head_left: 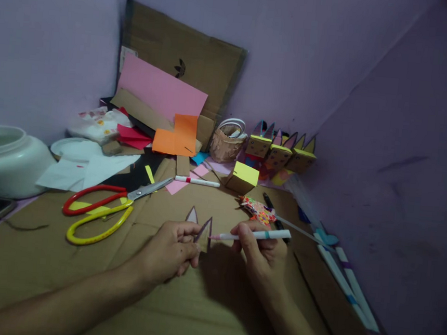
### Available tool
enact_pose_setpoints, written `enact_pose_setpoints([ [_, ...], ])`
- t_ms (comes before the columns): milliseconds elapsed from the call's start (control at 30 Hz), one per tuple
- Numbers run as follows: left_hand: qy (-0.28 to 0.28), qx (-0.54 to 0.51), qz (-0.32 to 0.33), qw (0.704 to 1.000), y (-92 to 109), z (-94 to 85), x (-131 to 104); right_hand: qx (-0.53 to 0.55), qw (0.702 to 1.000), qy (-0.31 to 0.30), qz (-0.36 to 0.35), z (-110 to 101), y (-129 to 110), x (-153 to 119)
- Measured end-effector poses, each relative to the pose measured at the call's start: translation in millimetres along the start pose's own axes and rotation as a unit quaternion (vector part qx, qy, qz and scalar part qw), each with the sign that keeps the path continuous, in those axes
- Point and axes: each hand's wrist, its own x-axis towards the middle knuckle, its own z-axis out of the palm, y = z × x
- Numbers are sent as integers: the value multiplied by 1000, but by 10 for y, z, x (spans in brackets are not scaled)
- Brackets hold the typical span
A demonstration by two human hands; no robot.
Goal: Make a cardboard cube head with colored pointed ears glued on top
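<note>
Pinched in my left hand (175,249) is a small pointed paper ear (207,229) with a dark outline. My right hand (261,251) grips a white marker (276,235) with a teal band, its pinkish tip at the ear's right edge; whether it touches I cannot tell. Just behind my left fingers another outlined paper ear (192,215) points up from the cardboard. Beyond my hands sits a small cardboard box with a yellow top (246,173). A flower-patterned piece (258,210) lies close past my right hand.
Scissors (126,201) with red and yellow handles lie at left, near a white pot (10,162). A capped marker (197,181) lies ahead. Orange paper (179,137), a paper-covered basket (227,143) and several eared box figures (279,155) stand along the back. More markers (348,282) line the right wall.
</note>
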Motion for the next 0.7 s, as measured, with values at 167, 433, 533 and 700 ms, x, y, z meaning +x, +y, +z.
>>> enact_pose_setpoints([
  [167, -11, -2, 4, 1000, 5, -7, -4, -4, 1000, -7, 7, -15, 14, -17],
  [433, -11, -3, 8, 1000, -6, -11, 2, 7, 1000, 16, 0, -7, 65, -21],
  [533, -11, -10, 7, 1000, -18, -12, 2, 6, 1000, -12, 14, -8, 46, -40],
  [700, -13, -8, 13, 1000, -16, -6, 4, 22, 999, -33, 14, 4, 33, -39],
])
